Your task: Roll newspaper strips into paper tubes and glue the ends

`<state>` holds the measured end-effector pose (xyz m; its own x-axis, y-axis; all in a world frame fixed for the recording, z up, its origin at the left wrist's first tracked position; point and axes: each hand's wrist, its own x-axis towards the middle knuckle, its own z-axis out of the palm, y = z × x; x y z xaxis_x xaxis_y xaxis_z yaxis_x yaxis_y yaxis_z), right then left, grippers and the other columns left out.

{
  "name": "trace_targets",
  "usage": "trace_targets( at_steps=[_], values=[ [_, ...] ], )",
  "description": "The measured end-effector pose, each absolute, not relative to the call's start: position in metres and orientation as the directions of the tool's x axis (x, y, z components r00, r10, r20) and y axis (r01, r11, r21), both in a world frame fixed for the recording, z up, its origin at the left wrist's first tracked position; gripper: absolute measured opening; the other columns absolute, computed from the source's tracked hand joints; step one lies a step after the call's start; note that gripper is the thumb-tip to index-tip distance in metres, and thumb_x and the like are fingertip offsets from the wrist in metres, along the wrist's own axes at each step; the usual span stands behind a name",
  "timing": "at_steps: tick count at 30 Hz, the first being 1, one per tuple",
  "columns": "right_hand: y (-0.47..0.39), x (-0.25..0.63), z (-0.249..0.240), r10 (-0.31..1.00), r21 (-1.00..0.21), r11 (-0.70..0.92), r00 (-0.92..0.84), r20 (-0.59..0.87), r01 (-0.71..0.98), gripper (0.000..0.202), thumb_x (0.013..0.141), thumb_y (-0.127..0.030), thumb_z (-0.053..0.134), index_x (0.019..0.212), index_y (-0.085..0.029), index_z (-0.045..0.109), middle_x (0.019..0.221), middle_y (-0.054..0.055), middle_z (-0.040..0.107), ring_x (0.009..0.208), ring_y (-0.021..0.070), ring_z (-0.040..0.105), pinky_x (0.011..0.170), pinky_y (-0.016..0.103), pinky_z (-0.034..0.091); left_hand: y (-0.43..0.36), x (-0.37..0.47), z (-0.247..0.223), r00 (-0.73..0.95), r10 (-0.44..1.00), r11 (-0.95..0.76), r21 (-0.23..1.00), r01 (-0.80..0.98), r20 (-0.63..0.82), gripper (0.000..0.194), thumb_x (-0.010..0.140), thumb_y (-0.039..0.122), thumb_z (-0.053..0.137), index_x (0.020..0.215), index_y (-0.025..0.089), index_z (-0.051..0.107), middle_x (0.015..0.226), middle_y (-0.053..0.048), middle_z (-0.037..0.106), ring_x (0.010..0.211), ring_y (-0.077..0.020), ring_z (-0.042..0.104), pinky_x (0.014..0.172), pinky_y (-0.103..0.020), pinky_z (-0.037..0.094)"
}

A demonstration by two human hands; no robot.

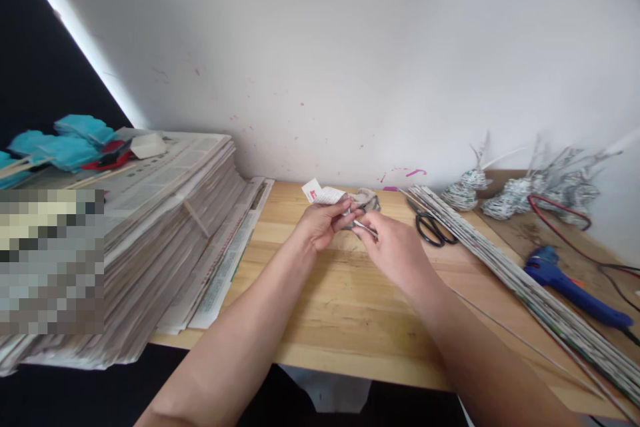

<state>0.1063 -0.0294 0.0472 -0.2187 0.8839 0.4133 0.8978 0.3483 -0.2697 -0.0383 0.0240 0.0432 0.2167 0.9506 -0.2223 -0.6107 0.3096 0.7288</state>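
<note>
Above the back middle of the wooden table, my left hand is closed on a small newspaper piece, mostly hidden by the fingers. A printed paper flap with a red mark sticks out past the left fingers. My right hand is close beside it, thumb and forefinger pinching a thin pale paper tube against the piece. Under the right forearm a long thin rod lies on the table; whether it joins the pinched tube is hidden.
Newspapers are stacked at left, bearing blue packets. To the right lie black scissors, a bundle of long paper tubes and a blue glue gun with its cord. Several woven paper figures stand against the wall.
</note>
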Motion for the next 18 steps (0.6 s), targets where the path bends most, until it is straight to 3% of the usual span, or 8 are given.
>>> trace_targets(
  at_steps=[5, 11, 15, 18],
  values=[
    [-0.0293, 0.1059, 0.0478, 0.892, -0.261, 0.345, -0.228, 0.391, 0.901, 0.026, 0.093, -0.034, 0.039, 0.085, -0.02, 0.06, 0.07, 0.005, 0.067, 0.061, 0.0174, 0.058, 0.055, 0.027, 0.028, 0.0249, -0.0403, 0.0422, 0.234, 0.949, 0.313, 0.735, -0.602, -0.213, 0.004, 0.077, 0.002, 0.064, 0.079, 0.006, 0.066, 0.077, -0.01, 0.07, 0.072, -0.0156, 0.07, 0.067, -0.02, 0.058],
    [-0.0305, 0.1075, 0.0479, 0.951, -0.575, 0.308, -0.247, 0.185, 0.758, 0.032, 0.095, -0.035, 0.034, 0.085, -0.021, 0.061, 0.061, 0.001, 0.066, 0.053, 0.0144, 0.058, 0.055, 0.025, 0.035, 0.0234, -0.0407, 0.0449, 0.264, 0.937, 0.343, 0.746, -0.57, -0.229, 0.005, 0.08, 0.003, 0.06, 0.078, 0.004, 0.065, 0.077, -0.011, 0.07, 0.073, -0.0162, 0.07, 0.068, -0.019, 0.058],
    [-0.0305, 0.106, 0.0467, 0.898, -0.434, 0.367, -0.191, 0.397, 0.823, 0.016, 0.085, -0.034, 0.053, 0.091, -0.022, 0.062, 0.081, 0.004, 0.071, 0.065, 0.0165, 0.062, 0.058, 0.026, 0.036, 0.0236, -0.0398, 0.0447, 0.245, 0.938, 0.344, 0.738, -0.58, -0.245, 0.006, 0.079, 0.002, 0.06, 0.078, 0.006, 0.065, 0.077, -0.01, 0.07, 0.07, -0.0137, 0.069, 0.07, -0.021, 0.058],
    [-0.0308, 0.1043, 0.0475, 0.88, -0.342, 0.365, -0.202, 0.43, 0.866, 0.018, 0.088, -0.033, 0.048, 0.085, -0.021, 0.062, 0.073, 0.004, 0.068, 0.06, 0.0158, 0.058, 0.056, 0.026, 0.032, 0.0247, -0.041, 0.0434, 0.266, 0.936, 0.348, 0.733, -0.585, -0.232, 0.005, 0.081, 0.005, 0.06, 0.079, 0.006, 0.064, 0.078, -0.01, 0.07, 0.073, -0.0159, 0.07, 0.069, -0.022, 0.058]
  ],
)
